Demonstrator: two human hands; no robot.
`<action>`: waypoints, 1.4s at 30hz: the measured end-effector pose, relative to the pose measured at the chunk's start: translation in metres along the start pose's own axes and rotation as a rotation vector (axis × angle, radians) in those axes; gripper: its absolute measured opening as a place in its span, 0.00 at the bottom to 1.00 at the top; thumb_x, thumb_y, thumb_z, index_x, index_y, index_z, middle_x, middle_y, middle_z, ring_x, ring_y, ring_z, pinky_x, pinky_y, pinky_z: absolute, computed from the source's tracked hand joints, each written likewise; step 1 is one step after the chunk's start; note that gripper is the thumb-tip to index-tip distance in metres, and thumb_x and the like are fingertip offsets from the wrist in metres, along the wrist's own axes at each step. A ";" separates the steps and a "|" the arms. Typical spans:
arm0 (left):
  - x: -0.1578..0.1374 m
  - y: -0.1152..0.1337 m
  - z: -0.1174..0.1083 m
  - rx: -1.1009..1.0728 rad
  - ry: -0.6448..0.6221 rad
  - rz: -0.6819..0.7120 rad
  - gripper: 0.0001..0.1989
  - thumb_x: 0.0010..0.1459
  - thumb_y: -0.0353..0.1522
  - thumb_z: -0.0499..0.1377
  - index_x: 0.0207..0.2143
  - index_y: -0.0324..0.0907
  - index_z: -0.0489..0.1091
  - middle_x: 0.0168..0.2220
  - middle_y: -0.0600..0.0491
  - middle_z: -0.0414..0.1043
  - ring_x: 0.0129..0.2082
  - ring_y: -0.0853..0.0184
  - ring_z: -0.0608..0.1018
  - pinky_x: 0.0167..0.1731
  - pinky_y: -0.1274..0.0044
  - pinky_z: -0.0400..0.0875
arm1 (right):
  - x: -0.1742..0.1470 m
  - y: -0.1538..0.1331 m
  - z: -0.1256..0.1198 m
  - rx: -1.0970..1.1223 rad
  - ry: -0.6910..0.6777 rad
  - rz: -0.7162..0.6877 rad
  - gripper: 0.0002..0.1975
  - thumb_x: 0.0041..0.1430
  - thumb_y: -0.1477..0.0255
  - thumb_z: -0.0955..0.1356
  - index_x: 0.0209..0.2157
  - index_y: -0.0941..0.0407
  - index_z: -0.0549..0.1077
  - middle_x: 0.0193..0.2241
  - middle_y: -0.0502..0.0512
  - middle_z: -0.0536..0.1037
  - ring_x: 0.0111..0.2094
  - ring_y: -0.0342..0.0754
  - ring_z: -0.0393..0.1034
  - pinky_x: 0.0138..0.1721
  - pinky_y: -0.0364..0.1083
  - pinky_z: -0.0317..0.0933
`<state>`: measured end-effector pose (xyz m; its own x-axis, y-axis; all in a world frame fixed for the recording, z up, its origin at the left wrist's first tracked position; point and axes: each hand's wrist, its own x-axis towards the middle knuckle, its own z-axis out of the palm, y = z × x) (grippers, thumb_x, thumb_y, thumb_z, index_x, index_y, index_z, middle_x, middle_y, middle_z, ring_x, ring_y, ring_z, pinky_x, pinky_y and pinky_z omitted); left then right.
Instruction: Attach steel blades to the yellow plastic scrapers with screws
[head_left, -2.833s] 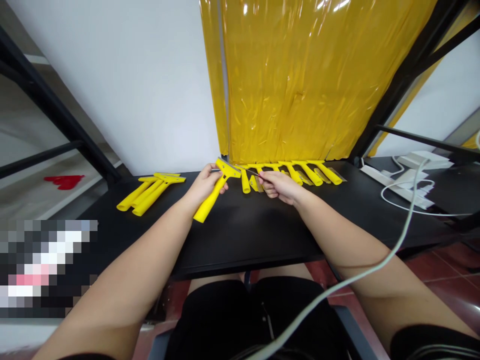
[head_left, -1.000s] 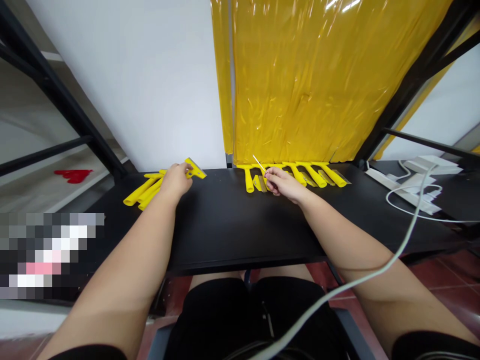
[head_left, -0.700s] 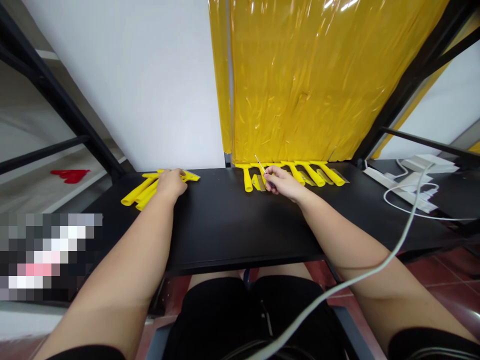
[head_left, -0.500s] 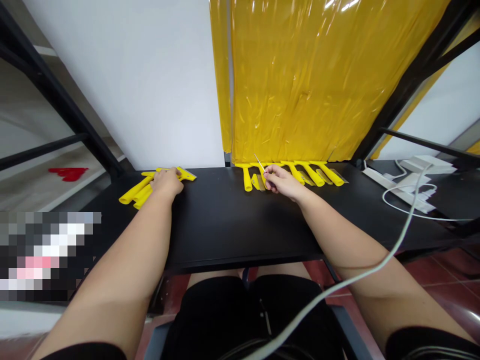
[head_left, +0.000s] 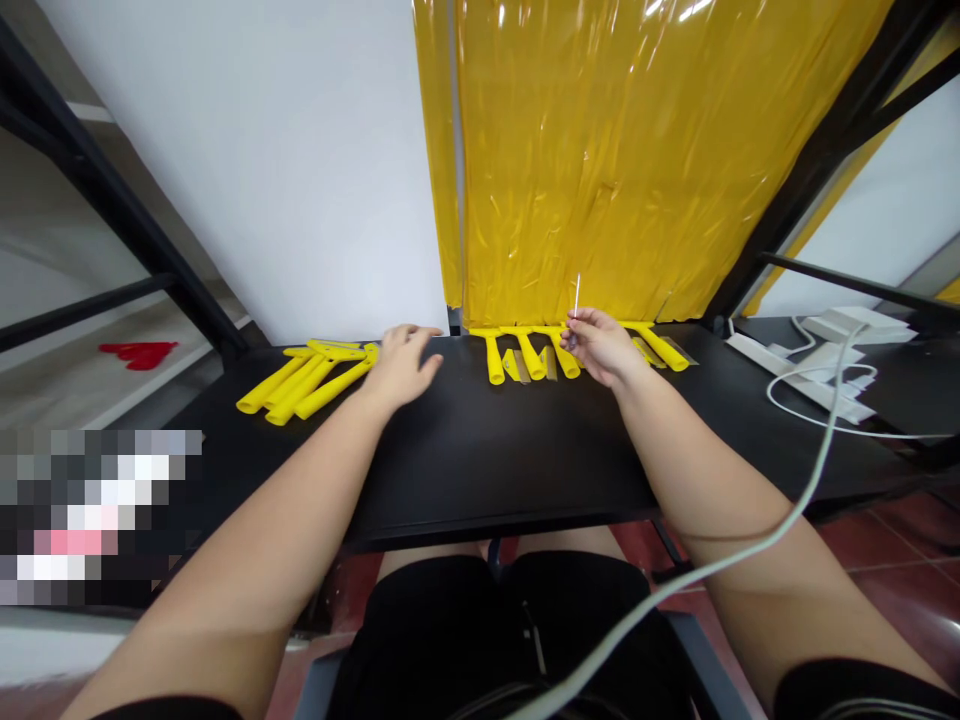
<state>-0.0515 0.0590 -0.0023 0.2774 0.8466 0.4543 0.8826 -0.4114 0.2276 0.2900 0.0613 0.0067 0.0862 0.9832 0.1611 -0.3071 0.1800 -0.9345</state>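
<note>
Scrapers [head_left: 303, 393], all yellow, lay in two bunches on the black surface [head_left: 465, 450]: at least three overlapping on the left, four handles [head_left: 530, 355] clear on the right, hand blocking part. Left grip [head_left: 401, 368] was spread loose right beside the left bunch, right grip [head_left: 606, 350] pinched one thin rod [head_left: 577, 292] upright-ish by the right bunch

On your left, a shelf [head_left: 67, 395] bears a red item [head_left: 139, 355]. Ahead of you, a white panel [head_left: 262, 160] adjoins a yellow plastic curtain [head_left: 660, 160]. At your right lies a white power strip [head_left: 780, 375].
</note>
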 end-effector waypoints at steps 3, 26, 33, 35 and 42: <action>0.000 0.030 0.021 -0.184 -0.150 0.267 0.26 0.67 0.42 0.54 0.66 0.52 0.65 0.72 0.48 0.56 0.72 0.51 0.55 0.71 0.58 0.46 | 0.002 -0.001 -0.004 -0.011 -0.008 0.023 0.14 0.51 0.79 0.72 0.34 0.52 0.65 0.30 0.48 0.69 0.29 0.42 0.66 0.33 0.43 0.65; 0.000 0.036 0.020 -0.098 -0.191 0.113 0.11 0.62 0.40 0.58 0.38 0.43 0.74 0.40 0.44 0.71 0.44 0.49 0.76 0.51 0.59 0.70 | -0.003 0.006 -0.012 -0.620 -0.094 -0.141 0.07 0.53 0.72 0.75 0.29 0.54 0.72 0.24 0.50 0.72 0.24 0.42 0.63 0.24 0.41 0.58; -0.002 0.027 0.016 -0.051 -0.255 -0.144 0.20 0.52 0.40 0.67 0.47 0.45 0.72 0.43 0.44 0.72 0.44 0.49 0.79 0.51 0.61 0.71 | -0.028 -0.010 -0.005 -1.086 -0.788 0.174 0.05 0.45 0.78 0.76 0.24 0.55 0.79 0.22 0.51 0.77 0.21 0.44 0.68 0.23 0.43 0.58; -0.001 0.024 0.016 -0.045 -0.278 -0.189 0.21 0.51 0.39 0.68 0.47 0.46 0.71 0.39 0.45 0.75 0.43 0.48 0.80 0.49 0.62 0.72 | -0.032 -0.009 0.000 -1.209 -0.780 0.186 0.07 0.43 0.80 0.76 0.23 0.55 0.77 0.22 0.51 0.78 0.21 0.45 0.69 0.23 0.44 0.59; 0.000 0.020 0.009 -0.023 -0.268 -0.225 0.23 0.52 0.37 0.65 0.52 0.45 0.70 0.37 0.46 0.78 0.40 0.50 0.80 0.42 0.65 0.71 | -0.034 0.005 0.016 -1.349 -0.564 -0.158 0.04 0.57 0.68 0.75 0.33 0.54 0.81 0.31 0.56 0.80 0.31 0.50 0.73 0.34 0.48 0.64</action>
<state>-0.0305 0.0539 -0.0051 0.1696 0.9742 0.1488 0.9249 -0.2094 0.3174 0.2701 0.0289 0.0018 -0.4366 0.8950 0.0912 0.7948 0.4312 -0.4269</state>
